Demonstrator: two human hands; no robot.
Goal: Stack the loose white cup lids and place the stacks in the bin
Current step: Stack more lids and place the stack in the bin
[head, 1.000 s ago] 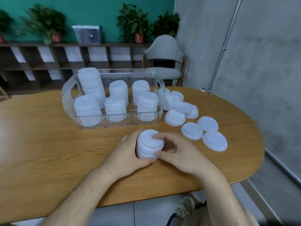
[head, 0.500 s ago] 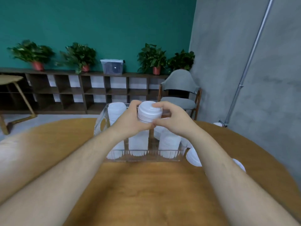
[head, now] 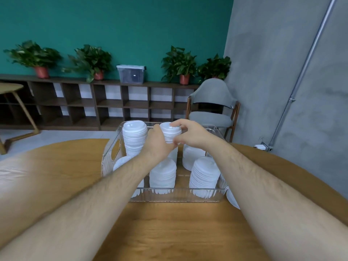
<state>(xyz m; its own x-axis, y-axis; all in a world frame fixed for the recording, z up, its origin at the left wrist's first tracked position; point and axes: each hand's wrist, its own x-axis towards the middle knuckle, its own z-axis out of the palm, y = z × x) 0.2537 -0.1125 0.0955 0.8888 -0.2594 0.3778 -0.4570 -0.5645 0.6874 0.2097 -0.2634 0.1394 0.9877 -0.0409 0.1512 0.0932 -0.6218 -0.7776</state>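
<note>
Left hand (head: pixel 157 143): fingers clasp lid stack (head: pixel 170 131) from its left.
Right hand (head: pixel 190 134): fingers pinch the stack's top and right.
Stack: held above the bin (head: pixel 177 194).

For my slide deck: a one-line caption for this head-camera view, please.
Both hands, left hand and right hand, hold a stack of white lids over the clear bin.

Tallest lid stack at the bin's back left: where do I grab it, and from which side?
Grip the tall lid stack low on its ribbed sides, coming from above: the clear bin walls and neighbouring stacks block side access. It is tall, so a top-only grip would probably lift just a few lids.
</note>
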